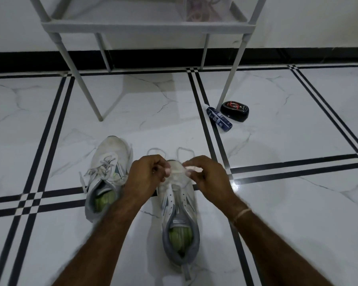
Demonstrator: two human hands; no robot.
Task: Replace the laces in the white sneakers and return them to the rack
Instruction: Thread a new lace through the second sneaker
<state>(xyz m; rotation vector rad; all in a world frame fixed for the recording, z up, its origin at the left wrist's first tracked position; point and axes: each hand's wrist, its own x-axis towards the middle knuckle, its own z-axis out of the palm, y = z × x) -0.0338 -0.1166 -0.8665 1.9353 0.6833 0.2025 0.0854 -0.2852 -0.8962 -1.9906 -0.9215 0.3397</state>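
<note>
Two white sneakers with green insoles stand on the tiled floor. The left sneaker [109,162] still carries a tied grey-white lace. The right sneaker [179,205] has bare eyelets along most of its throat. A white lace [183,150] loops on the floor just past its toe. Over that toe, my left hand [147,174] and my right hand [208,176] each pinch a part of this lace. The lace ends are hidden in my fingers.
A grey shoe rack [147,27] stands ahead on thin legs, with a clear box of laces on its shelf. A blue bottle [219,119] and a black polish tin [234,111] lie by its right front leg. A black skirting runs along the wall.
</note>
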